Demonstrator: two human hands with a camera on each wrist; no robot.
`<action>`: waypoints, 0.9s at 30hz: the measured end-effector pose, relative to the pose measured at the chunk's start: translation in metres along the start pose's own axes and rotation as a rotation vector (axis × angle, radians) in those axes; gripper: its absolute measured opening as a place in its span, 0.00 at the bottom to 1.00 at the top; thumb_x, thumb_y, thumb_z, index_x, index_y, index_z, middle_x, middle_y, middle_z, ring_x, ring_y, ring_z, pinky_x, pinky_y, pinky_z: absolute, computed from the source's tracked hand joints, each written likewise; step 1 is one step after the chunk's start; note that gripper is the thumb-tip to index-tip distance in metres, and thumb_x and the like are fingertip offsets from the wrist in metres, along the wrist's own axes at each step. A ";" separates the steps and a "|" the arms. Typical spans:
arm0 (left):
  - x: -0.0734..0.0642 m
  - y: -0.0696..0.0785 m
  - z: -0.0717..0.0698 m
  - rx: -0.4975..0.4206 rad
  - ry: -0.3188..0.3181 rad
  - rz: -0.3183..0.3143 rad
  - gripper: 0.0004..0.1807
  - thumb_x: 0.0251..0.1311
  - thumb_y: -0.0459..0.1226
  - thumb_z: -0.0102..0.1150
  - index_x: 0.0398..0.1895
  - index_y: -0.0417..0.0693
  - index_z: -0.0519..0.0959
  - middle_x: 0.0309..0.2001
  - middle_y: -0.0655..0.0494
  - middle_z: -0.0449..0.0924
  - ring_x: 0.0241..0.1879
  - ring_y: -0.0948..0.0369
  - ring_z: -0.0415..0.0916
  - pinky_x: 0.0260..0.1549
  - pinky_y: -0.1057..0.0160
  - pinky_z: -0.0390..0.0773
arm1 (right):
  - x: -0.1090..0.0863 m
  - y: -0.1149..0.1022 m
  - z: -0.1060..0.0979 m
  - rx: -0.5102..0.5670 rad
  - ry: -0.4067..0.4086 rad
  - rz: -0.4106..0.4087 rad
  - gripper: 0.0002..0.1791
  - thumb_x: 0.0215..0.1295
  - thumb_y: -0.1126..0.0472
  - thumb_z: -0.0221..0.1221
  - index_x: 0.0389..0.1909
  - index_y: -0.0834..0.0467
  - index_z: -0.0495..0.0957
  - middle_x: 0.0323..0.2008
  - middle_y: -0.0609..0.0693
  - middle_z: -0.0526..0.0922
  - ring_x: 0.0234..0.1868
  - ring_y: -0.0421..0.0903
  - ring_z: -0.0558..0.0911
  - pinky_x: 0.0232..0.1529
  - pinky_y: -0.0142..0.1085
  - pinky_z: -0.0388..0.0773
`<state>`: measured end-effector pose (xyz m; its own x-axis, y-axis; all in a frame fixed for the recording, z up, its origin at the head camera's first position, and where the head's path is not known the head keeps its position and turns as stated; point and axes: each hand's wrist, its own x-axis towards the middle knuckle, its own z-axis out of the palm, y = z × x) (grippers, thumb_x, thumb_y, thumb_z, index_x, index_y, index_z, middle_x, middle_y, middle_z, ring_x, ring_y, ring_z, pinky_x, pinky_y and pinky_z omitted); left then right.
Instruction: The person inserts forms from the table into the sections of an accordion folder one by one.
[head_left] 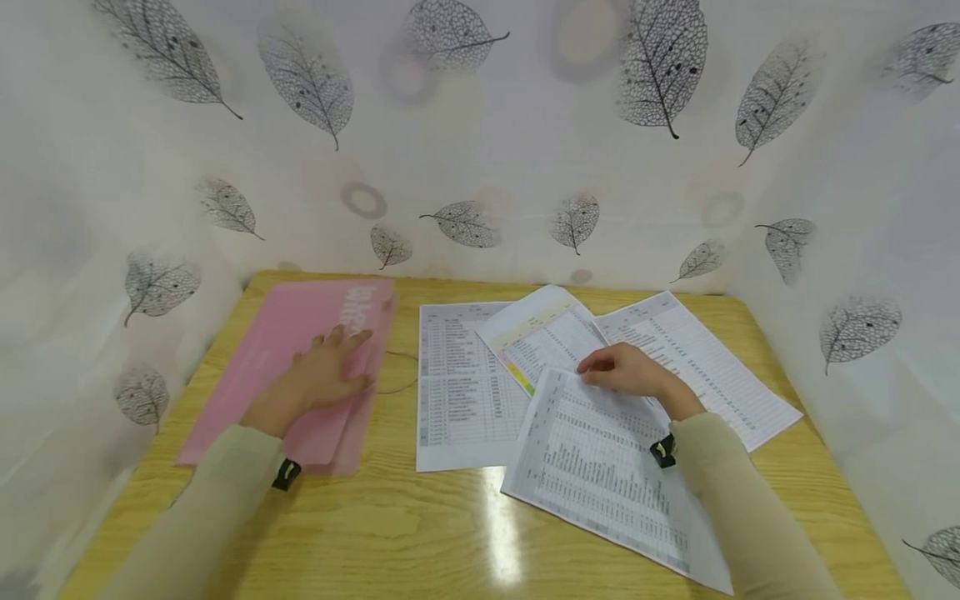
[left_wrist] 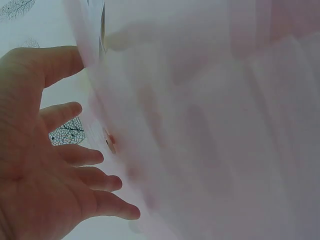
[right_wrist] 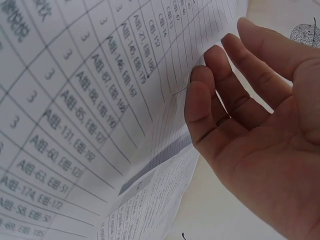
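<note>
My left hand rests with spread fingers on a pink translucent file folder at the left of the table. In the left wrist view its thumb and fingers reach toward the folder's edge. At the right, my right hand is over the top edge of the nearest printed sheet. The right wrist view shows its loosely bent fingers right at that sheet's edge, the thumb off the paper. Under and behind lie more printed sheets, one with a coloured strip.
One printed table sheet lies flat mid-table, and another sits at the back right. A thin string shows beside the folder. The wooden table is enclosed by a leaf-patterned curtain.
</note>
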<state>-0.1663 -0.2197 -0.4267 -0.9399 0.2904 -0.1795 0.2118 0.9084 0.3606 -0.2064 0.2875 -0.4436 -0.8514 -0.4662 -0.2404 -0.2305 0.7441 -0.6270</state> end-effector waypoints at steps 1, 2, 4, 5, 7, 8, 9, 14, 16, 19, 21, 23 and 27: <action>0.000 0.000 0.000 -0.003 0.004 0.004 0.44 0.70 0.52 0.59 0.84 0.49 0.56 0.79 0.19 0.46 0.73 0.17 0.50 0.58 0.13 0.58 | 0.000 0.000 0.001 -0.008 -0.001 -0.003 0.14 0.72 0.58 0.62 0.53 0.60 0.88 0.51 0.56 0.89 0.47 0.46 0.81 0.52 0.41 0.77; -0.001 -0.001 0.001 -0.006 0.005 0.005 0.44 0.70 0.52 0.59 0.84 0.49 0.56 0.79 0.19 0.46 0.73 0.17 0.50 0.57 0.13 0.59 | 0.000 0.001 0.001 -0.013 -0.003 -0.007 0.14 0.72 0.58 0.63 0.52 0.60 0.88 0.51 0.56 0.90 0.48 0.47 0.82 0.54 0.43 0.77; 0.000 -0.002 0.002 -0.010 0.004 0.006 0.44 0.70 0.52 0.59 0.84 0.49 0.56 0.79 0.18 0.45 0.73 0.16 0.50 0.57 0.13 0.60 | 0.000 0.001 0.003 -0.020 -0.005 0.005 0.14 0.72 0.57 0.63 0.52 0.59 0.88 0.51 0.54 0.90 0.50 0.47 0.82 0.56 0.44 0.76; 0.000 -0.003 0.003 -0.012 0.004 0.007 0.44 0.70 0.52 0.59 0.84 0.48 0.56 0.79 0.18 0.45 0.73 0.16 0.50 0.57 0.13 0.60 | 0.000 0.001 0.003 -0.022 -0.007 0.007 0.14 0.72 0.57 0.64 0.52 0.59 0.88 0.50 0.54 0.90 0.50 0.46 0.82 0.57 0.45 0.76; 0.000 -0.004 0.005 -0.015 0.006 0.010 0.44 0.69 0.52 0.59 0.84 0.48 0.57 0.78 0.17 0.45 0.73 0.16 0.50 0.56 0.13 0.61 | 0.000 0.000 0.004 -0.023 -0.009 0.005 0.14 0.72 0.57 0.64 0.52 0.60 0.88 0.49 0.54 0.90 0.48 0.46 0.82 0.56 0.45 0.76; 0.000 -0.004 0.005 -0.015 0.008 0.012 0.44 0.69 0.52 0.59 0.83 0.48 0.57 0.78 0.17 0.45 0.73 0.16 0.50 0.56 0.13 0.61 | 0.000 0.000 0.004 -0.023 -0.009 0.004 0.14 0.71 0.57 0.65 0.51 0.60 0.88 0.49 0.54 0.90 0.48 0.46 0.81 0.55 0.44 0.76; 0.001 -0.005 0.006 -0.018 0.010 0.012 0.44 0.69 0.52 0.59 0.83 0.48 0.57 0.78 0.17 0.45 0.73 0.16 0.50 0.56 0.13 0.61 | 0.000 -0.001 0.004 -0.021 -0.010 0.001 0.14 0.71 0.57 0.65 0.51 0.61 0.88 0.48 0.54 0.90 0.47 0.46 0.81 0.55 0.44 0.76; 0.001 -0.007 0.009 -0.025 0.022 0.015 0.42 0.69 0.49 0.57 0.83 0.47 0.58 0.78 0.18 0.47 0.73 0.17 0.52 0.57 0.14 0.62 | 0.001 -0.003 0.006 -0.021 -0.004 0.001 0.12 0.70 0.59 0.65 0.48 0.61 0.88 0.46 0.54 0.90 0.45 0.46 0.80 0.53 0.43 0.76; 0.002 -0.008 0.009 -0.028 0.034 0.025 0.41 0.69 0.47 0.56 0.83 0.46 0.58 0.78 0.18 0.49 0.72 0.18 0.55 0.58 0.17 0.65 | 0.001 -0.003 0.007 -0.022 -0.001 0.003 0.11 0.70 0.60 0.65 0.47 0.61 0.88 0.45 0.53 0.90 0.45 0.45 0.79 0.53 0.43 0.75; 0.003 -0.010 0.008 -0.032 0.062 0.057 0.40 0.70 0.45 0.54 0.83 0.43 0.58 0.76 0.17 0.52 0.69 0.20 0.62 0.60 0.22 0.69 | 0.002 -0.002 0.008 -0.020 0.003 0.004 0.09 0.70 0.61 0.65 0.45 0.61 0.88 0.43 0.52 0.90 0.43 0.45 0.78 0.52 0.42 0.74; 0.003 -0.012 0.007 -0.039 0.081 0.077 0.39 0.71 0.45 0.53 0.83 0.43 0.58 0.75 0.16 0.54 0.67 0.21 0.66 0.62 0.26 0.71 | 0.002 -0.002 0.008 -0.018 0.005 0.006 0.08 0.70 0.61 0.65 0.44 0.60 0.88 0.41 0.51 0.89 0.42 0.44 0.78 0.51 0.41 0.74; 0.003 -0.013 0.007 -0.043 0.093 0.095 0.38 0.72 0.44 0.52 0.83 0.43 0.58 0.74 0.15 0.55 0.66 0.22 0.68 0.63 0.27 0.70 | 0.003 -0.001 0.008 -0.015 0.006 0.013 0.08 0.71 0.61 0.65 0.44 0.60 0.87 0.40 0.51 0.89 0.41 0.45 0.77 0.50 0.41 0.73; 0.003 -0.015 0.007 -0.057 0.091 0.109 0.34 0.76 0.44 0.45 0.83 0.46 0.59 0.74 0.15 0.54 0.69 0.21 0.64 0.67 0.26 0.66 | 0.002 -0.003 0.007 -0.008 0.006 0.031 0.07 0.71 0.60 0.65 0.43 0.59 0.87 0.40 0.51 0.89 0.42 0.45 0.77 0.49 0.40 0.73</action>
<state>-0.1707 -0.2304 -0.4391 -0.9330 0.3560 -0.0535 0.3013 0.8535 0.4253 -0.2045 0.2808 -0.4471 -0.8611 -0.4397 -0.2554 -0.2074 0.7624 -0.6130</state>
